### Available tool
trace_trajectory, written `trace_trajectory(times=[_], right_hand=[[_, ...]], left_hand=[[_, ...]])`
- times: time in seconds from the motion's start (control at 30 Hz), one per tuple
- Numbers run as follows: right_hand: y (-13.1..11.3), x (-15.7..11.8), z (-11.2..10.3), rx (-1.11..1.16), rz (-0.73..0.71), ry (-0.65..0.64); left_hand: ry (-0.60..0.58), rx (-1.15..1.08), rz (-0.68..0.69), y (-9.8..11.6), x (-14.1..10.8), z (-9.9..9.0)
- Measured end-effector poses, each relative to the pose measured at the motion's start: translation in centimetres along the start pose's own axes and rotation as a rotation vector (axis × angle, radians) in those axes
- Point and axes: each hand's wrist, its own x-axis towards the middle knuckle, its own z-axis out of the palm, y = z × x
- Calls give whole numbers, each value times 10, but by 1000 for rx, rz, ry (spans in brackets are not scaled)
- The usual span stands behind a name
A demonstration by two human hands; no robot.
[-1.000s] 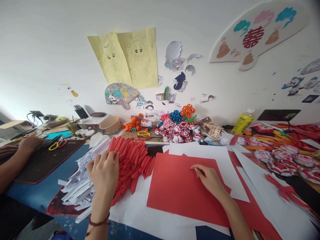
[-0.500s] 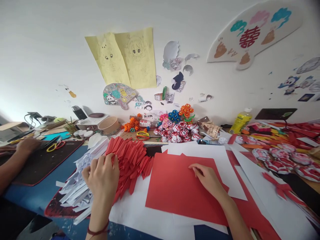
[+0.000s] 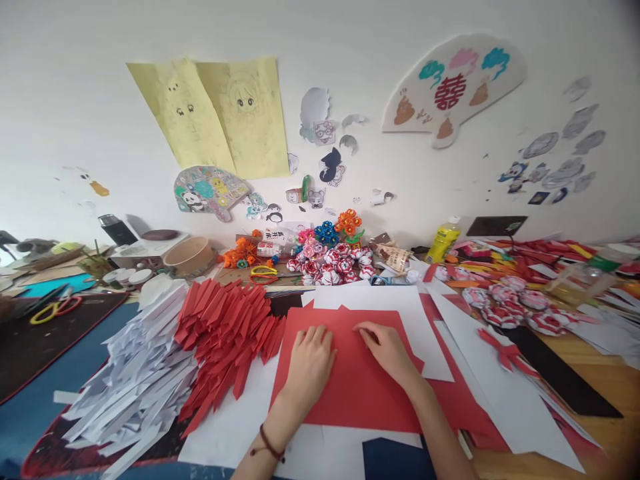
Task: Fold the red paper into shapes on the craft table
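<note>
Red sheet (image 3: 356, 387) lies flat at the middle of the near side of the surface (image 3: 595, 393), squarely between the forearms. I take that placing as deliberate: both hands come onto it with the elbows low.

Left hand (image 3: 313, 363): palm down on the sheet's left half, fingers half bent and close together, nothing seen in its grasp. From my feed it looks like a weight keeping the paper from sliding. Right hand (image 3: 386, 350): over the upper right part, thumb and forefinger nearly meeting. Whether they pinch anything I cannot tell; red on red hides it.

Under the red sheet, white sheets (image 3: 433, 340) jut out at the sides, probably stock kept within reach. Just left, a heap of folded red strips (image 3: 227, 347); beyond it, touching, a heap of white strips (image 3: 140, 373), partly on a dark mat (image 3: 55, 447). I read this as sorting by colour.

Farther back, yellow-handled scissors (image 3: 263, 272) lie near red-and-white paper flowers (image 3: 343, 263), bunched toward the wall, presumably to leave the front for handwork. More red-and-white rosettes (image 3: 515, 303) sit on the right. A yellow bottle (image 3: 443, 243) stands upright by the wall, well apart from the paper in hand.
</note>
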Motion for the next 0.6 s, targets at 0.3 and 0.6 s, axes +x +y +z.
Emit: trace_trajectory(times=[0.3,0.6], right_hand=[[11,0,-14,-37,325,420],[7,-4,-24,238,365,687]], left_hand=[[-67,-177,88,4,30,31],[-85,-232,71,6,24,29]])
